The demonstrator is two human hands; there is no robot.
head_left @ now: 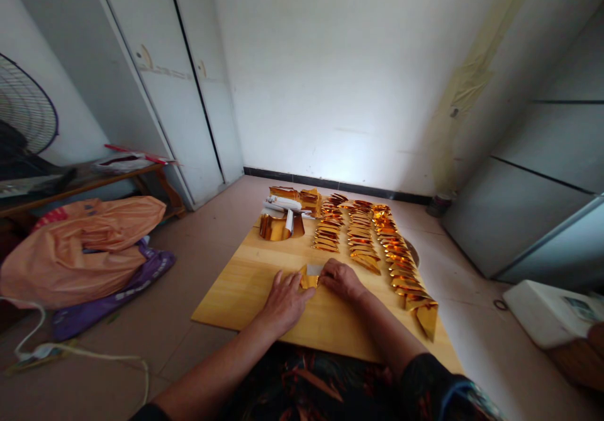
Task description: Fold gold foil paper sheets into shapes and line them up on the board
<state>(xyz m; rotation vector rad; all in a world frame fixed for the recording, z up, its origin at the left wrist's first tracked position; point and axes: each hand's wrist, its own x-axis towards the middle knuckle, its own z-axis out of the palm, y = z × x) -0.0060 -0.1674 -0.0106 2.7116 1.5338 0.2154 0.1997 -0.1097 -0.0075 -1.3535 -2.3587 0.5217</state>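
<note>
A small sheet of gold foil paper (310, 280), partly folded and with a pale inner side showing, lies on the wooden board (245, 289) in front of me. My left hand (285, 301) holds its left side, thumb at the near edge and fingers along the left. At the right edge, the curled fingers of my right hand (343, 279) pinch the same paper; the fingertips are partly hidden. Just beyond my hands stand rows of folded gold foil pieces (361, 232), with another long row (401, 260) down the board's right side.
Curled gold foil sheets (275, 227) and white rolls (283, 203) lie at the board's far left. An orange bag (85, 238) and a purple bag (113, 295) rest on the floor leftward. A white cable (104, 357) runs nearby. On the right stands a white box (550, 314).
</note>
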